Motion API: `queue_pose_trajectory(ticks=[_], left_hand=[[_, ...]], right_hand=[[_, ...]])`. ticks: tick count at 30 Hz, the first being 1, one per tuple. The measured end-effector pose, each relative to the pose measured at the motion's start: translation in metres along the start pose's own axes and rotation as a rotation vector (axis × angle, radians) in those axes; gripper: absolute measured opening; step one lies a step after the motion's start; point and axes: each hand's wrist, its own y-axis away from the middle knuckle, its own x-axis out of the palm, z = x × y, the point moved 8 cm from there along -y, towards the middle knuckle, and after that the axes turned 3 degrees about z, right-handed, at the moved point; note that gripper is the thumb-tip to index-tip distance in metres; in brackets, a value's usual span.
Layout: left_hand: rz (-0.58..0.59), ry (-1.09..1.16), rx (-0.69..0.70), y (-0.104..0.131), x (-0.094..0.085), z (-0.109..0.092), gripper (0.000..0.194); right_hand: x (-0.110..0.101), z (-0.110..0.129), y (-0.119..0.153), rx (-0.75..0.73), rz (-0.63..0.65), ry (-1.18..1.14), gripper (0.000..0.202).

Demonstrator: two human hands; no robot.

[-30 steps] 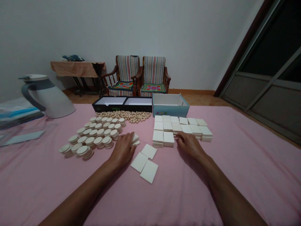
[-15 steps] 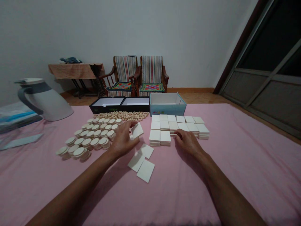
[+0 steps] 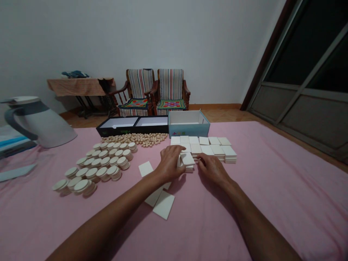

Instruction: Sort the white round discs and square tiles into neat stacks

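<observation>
My left hand (image 3: 171, 164) is closed on a square white tile (image 3: 187, 158), tilted over the front stack of square tiles (image 3: 189, 169). Its fingers and wrist hide part of that front row. My right hand (image 3: 213, 169) rests on the cloth just right of the same stack, fingers curled in, with no tile visible in them. Behind both hands stand several neat stacks of square tiles (image 3: 217, 150). Below my left forearm lie loose square tiles (image 3: 164, 205), partly covered by it, and another single tile (image 3: 146, 168) lies above the forearm.
Stacks of round wooden discs (image 3: 104, 162) stand at left, with small wooden beads (image 3: 136, 138) heaped behind them. A black divided box (image 3: 133, 127) and a light blue box (image 3: 189, 129) stand at the back. A white jug (image 3: 45, 125) is far left on the pink cloth (image 3: 272, 181).
My left hand has carried its tile rightward, from beside the discs to the front stack. A loose tile now shows where that hand was. My right hand stays beside the stacks; the view shifted slightly.
</observation>
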Motion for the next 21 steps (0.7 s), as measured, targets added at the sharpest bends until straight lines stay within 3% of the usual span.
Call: queue_pose_trajectory(ticks=[5, 10, 15, 18, 21], left_hand=[[-0.148, 0.012, -0.005, 0.03, -0.029, 0.032, 0.043], [-0.126, -0.066, -0.15, 0.058, -0.049, 0.085, 0.038], [0.074, -0.162, -0.277, 0.078, -0.038, 0.121, 0.055], [0.193, -0.206, -0.322, 0.084, -0.029, 0.124, 0.062], [0.214, -0.227, -0.34, 0.086, -0.026, 0.121, 0.062]], right_hand=[[-0.001, 0.01, 0.006, -0.031, -0.005, -0.015, 0.029], [0.006, 0.016, 0.008, -0.021, 0.062, 0.031, 0.026], [0.008, 0.02, 0.008, -0.021, 0.08, 0.063, 0.027], [0.002, 0.016, 0.008, 0.023, 0.03, 0.08, 0.028], [-0.004, 0.015, 0.008, 0.037, -0.021, 0.054, 0.027]])
